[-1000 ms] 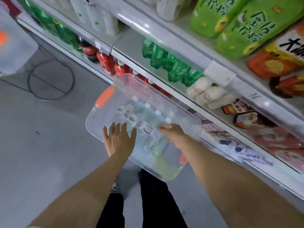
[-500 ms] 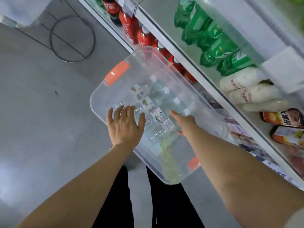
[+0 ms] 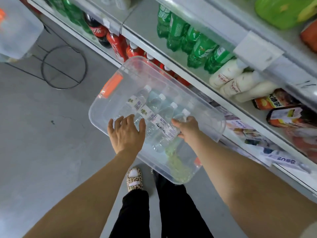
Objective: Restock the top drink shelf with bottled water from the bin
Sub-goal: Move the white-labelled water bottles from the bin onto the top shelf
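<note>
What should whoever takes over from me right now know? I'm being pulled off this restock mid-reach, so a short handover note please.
The left hand is open, fingers spread over the near side of the clear bin, holding nothing.
The right hand grips the rightmost water bottle, which lies in the bin.
The bin sits low in front of the shelves; three more water bottles lie side by side in it.
Done: one bottle grasped, not yet lifted out.
Left: lift it onto the top drink shelf, then move the other three. The room on that shelf cannot be judged from this view.
</note>
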Tool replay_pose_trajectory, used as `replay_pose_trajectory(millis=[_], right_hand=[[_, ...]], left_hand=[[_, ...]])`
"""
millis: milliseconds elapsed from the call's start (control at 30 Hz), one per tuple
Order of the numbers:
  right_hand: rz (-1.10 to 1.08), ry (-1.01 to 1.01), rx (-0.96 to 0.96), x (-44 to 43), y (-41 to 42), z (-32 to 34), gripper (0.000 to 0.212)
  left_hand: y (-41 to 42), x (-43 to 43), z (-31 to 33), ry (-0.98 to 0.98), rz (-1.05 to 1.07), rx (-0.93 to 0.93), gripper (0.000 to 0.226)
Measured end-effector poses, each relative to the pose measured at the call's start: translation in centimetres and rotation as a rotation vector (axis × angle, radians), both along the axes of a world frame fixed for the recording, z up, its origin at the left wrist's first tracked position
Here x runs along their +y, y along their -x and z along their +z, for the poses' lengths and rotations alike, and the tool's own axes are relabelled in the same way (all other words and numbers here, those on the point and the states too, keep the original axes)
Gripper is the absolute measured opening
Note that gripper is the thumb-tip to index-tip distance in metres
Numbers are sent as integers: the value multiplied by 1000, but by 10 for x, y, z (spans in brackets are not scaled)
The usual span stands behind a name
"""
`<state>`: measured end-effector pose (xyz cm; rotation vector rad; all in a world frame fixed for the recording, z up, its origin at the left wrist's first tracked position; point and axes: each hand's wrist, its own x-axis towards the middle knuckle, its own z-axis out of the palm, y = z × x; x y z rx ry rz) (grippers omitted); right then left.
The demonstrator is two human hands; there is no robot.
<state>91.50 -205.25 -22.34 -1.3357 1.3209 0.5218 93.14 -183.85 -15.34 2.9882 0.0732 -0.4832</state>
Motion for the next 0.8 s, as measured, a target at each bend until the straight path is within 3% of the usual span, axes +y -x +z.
replay_pose_trajectory(millis=[167, 367, 533, 733, 800], right_hand=[[71, 168, -177, 9, 11, 60, 57], [-18, 169, -442, 9, 29, 184, 71], [-47, 300, -660, -6, 46, 311, 49], [-76, 528, -873, -29, 75, 472, 60], [-99, 592, -967, -37, 87, 527, 53]], left_hand=[[-3, 7, 21, 228, -16, 91, 57], [6, 2, 101, 488, -108, 65, 52], [-3, -27, 196, 718, -253, -46, 53], [-4, -74, 337, 1010, -419, -229, 49], [0, -88, 388, 1107, -488, -288, 51]])
